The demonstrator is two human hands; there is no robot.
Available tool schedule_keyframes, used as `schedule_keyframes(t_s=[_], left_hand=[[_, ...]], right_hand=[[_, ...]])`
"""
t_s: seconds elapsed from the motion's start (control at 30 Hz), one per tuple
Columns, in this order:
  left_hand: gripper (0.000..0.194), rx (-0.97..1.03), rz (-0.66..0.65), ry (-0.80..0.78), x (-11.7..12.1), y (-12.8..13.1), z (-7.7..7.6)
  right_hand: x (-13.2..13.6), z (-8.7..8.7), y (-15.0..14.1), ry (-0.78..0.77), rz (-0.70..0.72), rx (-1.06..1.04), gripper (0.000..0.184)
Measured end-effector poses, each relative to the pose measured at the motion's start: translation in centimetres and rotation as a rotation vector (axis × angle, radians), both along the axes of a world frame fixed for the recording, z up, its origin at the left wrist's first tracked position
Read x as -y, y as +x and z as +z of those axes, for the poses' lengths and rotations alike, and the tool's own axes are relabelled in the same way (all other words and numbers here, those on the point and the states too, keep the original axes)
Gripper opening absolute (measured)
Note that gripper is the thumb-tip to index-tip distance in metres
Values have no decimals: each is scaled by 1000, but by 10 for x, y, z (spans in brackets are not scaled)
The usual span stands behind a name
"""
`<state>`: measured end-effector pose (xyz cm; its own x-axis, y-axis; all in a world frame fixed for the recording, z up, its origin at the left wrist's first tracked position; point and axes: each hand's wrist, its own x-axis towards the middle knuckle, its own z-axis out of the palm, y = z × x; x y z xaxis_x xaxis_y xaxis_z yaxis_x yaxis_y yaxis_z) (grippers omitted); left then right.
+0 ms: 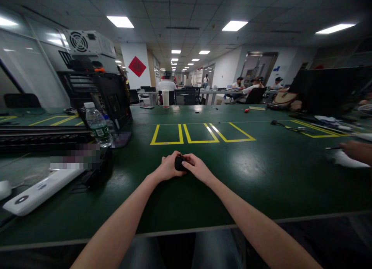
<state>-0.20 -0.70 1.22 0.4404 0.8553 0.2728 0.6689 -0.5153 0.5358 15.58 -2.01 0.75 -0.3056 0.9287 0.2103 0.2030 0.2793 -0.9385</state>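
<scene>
Both my hands meet over the green table [209, 191], near its middle. Between them is a small, dark, rounded object [179, 163] whose kind I cannot make out. My left hand [168, 166] is closed round its left side, with the thumb and fingers curled. The thumb and fingers of my right hand [195, 166] press on it from the right. Much of the object is hidden behind the fingers. Just beyond the hands, yellow tape outlines [200, 142] mark several box shapes on the tabletop.
At left stand a water bottle [99, 125], an open computer case [107, 95] and a white power strip [43, 187]. A white cup [165, 98] is at the far edge. Another person's hand [359, 151] reaches in at right, over white material [348, 159]. Cables [286, 126] lie behind it.
</scene>
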Motion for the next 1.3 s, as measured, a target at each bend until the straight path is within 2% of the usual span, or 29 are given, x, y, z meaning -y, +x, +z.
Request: schedule_keyframes(t_s=[0.27,0.57,0.97,1.07,1.23,1.3], left_hand=[[55,0,12,-47,3,-1,3],[54,-6,14,-66,5,0,7],[55,-9,14,-23,0,0,1],[55,-14,17,-31,-2,0,-1],[56,-7,18,-22,-2,-2,-1],[56,-6,14,-18,-1,-3,-1]], right_hand=[[4,5,0,13,14,-5,19],[2,1,-1,-38,-17,0,28],[3,4,1,-55,55,-49,25],[-1,3,3,-67,23,-72,33],[-5,3,6,-117,-111,-109,38],[-5,2,5,-127,-89,-111,37]])
